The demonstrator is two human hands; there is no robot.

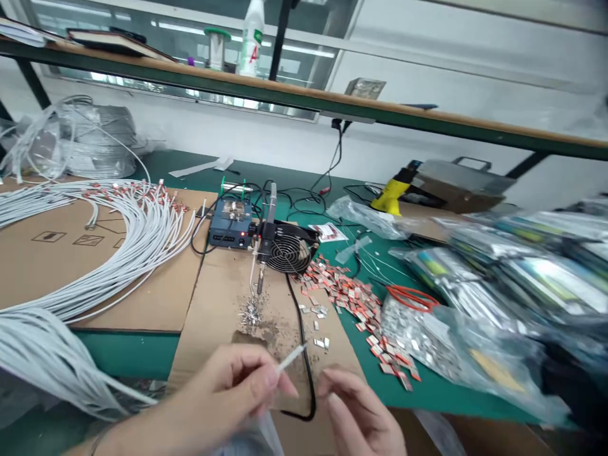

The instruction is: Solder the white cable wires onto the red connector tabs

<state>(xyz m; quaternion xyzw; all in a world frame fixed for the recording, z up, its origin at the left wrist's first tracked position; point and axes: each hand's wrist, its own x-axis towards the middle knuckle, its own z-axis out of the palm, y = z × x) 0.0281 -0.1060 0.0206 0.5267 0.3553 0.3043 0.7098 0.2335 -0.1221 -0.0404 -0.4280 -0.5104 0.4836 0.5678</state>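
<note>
My left hand is closed, pinching a white cable between thumb and fingertips. The cable's end points up and to the right, above the cardboard. Just right of it is my right hand, its fingers curled and the thumb a little apart from them. Nothing shows between them, and the cable end does not touch this hand. Beyond both hands, a soldering iron hangs tip down in a stand over a heap of solder scraps. Small metal connectors lie loose on the cardboard sheet.
A bundle of white cables curves across the left side. A blue soldering station and a round fan stand behind the iron. Orange-and-silver connectors spread to the right, beside plastic bags. A black cord crosses the cardboard.
</note>
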